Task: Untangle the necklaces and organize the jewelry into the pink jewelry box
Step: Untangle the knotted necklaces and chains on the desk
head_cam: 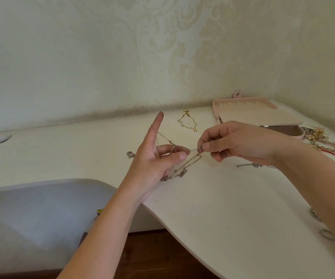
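Observation:
My left hand (156, 158) is raised over the white table (213, 208), index finger pointing up, with a thin tangled chain necklace (184, 166) looped over that finger and pinched between thumb and middle finger. My right hand (233, 141) pinches the same chain a short way to the right. Small letter pendants (182, 174) hang from the chain just above the table. The pink jewelry box (263, 115) lies open at the back right. A gold necklace (187, 122) lies flat on the table behind my hands.
A pile of beaded bracelets and a red cord (323, 143) sits right of the box. A silver chain (251, 165) lies under my right wrist, a small pendant (130, 154) left of my left hand. Rings (326, 233) lie near the right edge. A grey chair back (41, 218) stands lower left.

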Action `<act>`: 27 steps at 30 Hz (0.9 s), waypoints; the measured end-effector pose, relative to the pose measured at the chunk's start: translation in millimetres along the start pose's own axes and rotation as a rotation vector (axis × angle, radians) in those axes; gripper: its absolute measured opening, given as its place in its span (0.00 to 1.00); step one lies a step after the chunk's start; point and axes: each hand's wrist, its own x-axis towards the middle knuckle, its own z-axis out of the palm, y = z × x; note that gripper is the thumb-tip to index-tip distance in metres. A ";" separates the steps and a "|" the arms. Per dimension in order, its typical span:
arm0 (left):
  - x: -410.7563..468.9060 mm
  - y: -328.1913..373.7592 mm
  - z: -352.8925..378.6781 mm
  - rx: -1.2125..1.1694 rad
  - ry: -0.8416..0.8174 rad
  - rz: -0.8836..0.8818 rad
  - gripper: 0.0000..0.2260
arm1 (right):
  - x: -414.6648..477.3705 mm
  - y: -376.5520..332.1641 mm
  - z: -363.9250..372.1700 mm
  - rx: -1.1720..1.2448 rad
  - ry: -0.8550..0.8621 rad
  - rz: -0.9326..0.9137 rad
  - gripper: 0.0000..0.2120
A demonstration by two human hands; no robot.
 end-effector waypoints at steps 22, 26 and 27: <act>0.8 -2.2 -0.6 0.009 0.084 0.030 0.36 | 6.9 0.4 24.5 -0.051 0.118 -0.039 0.05; 0.1 -2.1 1.4 0.036 0.156 0.074 0.34 | 9.2 3.2 31.0 0.071 0.178 -0.016 0.07; 0.3 -2.8 1.1 0.060 0.169 0.087 0.34 | 10.3 3.9 33.3 0.117 0.198 -0.004 0.08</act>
